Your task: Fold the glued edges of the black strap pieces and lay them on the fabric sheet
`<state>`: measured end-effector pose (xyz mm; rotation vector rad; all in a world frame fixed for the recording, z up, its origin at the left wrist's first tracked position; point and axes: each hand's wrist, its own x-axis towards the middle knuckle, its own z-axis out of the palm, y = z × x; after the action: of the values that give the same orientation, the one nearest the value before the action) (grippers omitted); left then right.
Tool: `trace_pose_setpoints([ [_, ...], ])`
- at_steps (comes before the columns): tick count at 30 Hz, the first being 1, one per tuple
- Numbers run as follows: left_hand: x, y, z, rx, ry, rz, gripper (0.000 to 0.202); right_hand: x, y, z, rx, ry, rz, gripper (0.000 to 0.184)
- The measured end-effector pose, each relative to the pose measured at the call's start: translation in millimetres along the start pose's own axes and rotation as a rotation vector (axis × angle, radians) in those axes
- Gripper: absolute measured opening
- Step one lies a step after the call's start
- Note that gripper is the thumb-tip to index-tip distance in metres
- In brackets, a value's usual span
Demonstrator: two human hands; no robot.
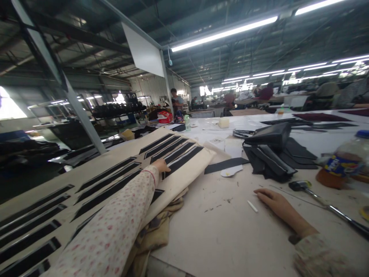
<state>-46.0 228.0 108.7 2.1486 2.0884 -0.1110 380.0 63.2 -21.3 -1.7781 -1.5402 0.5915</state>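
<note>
Pressing on the black strips set on the cream board, centre-left, the left hand hid its fingers; grip unclear. Looked like strip checking. Right hand lay flat and empty by the chalk stick, lower right. Lifting a strip would need a fingertip pinch at its end.

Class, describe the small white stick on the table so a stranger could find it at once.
Start at the pale table, right of the cream sheet with black strips. The right hand lies flat on it, and the white stick lies just beside its fingertips. It is a thin short rod, unlike the flat white scrap farther back.
</note>
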Motion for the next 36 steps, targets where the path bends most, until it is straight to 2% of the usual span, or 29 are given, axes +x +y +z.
trace_pose_setpoints([
  [6, -6, -2, -0.6, -0.091, 0.121, -0.004, 0.032, -1, 0, 0, 0.009, 0.006, -0.022, 0.038],
  [10, -16, 4, -6.6, -0.187, 0.188, 0.023, 0.059, -1, 2, 0, 0.007, 0.001, -0.031, 0.038],
  [12, -23, 12, -12.7, -0.24, 0.212, 0.071, 0.068, -1, 3, -1, -0.003, -0.001, -0.037, 0.037],
  [16, -42, 44, -30.5, -0.314, 0.292, 0.191, 0.067, -4, -2, 2, -0.04, -0.017, -0.086, 0.044],
  [18, -57, 66, -40.3, -0.334, 0.364, 0.303, 0.068, -8, -9, 4, -0.092, -0.058, -0.153, 0.049],
  [20, -81, 90, -49.3, -0.34, 0.486, 0.524, 0.069, -13, -18, 6, -0.177, -0.112, -0.25, 0.051],
  [22, -113, 112, -57.1, -0.343, 0.56, 0.738, 0.072, -18, -26, 7, -0.277, -0.141, -0.33, 0.045],
  [23, -131, 120, -61.0, -0.362, 0.558, 0.827, 0.075, -19, -29, 7, -0.318, -0.14, -0.348, 0.041],
  [25, -171, 130, -69.5, -0.437, 0.503, 0.937, 0.075, -20, -31, 5, -0.372, -0.132, -0.341, 0.035],
  [27, -206, 132, -79.9, -0.488, 0.424, 0.995, 0.073, -17, -27, 1, -0.394, -0.117, -0.306, 0.032],
  [30, -232, 124, -95.3, -0.52, 0.225, 1.031, 0.063, -12, -12, -9, -0.419, -0.058, -0.229, 0.032],
  [33, -215, 124, -92.8, -0.566, -0.041, 1.094, 0.074, -8, 3, -19, -0.442, 0.015, -0.142, 0.031],
  [34, -202, 127, -83.9, -0.575, -0.131, 1.104, 0.08, -7, 7, -21, -0.445, 0.031, -0.121, 0.031],
  [36, -168, 137, -52.0, -0.587, -0.283, 1.068, 0.08, -5, 11, -23, -0.444, 0.055, -0.1, 0.029],
])
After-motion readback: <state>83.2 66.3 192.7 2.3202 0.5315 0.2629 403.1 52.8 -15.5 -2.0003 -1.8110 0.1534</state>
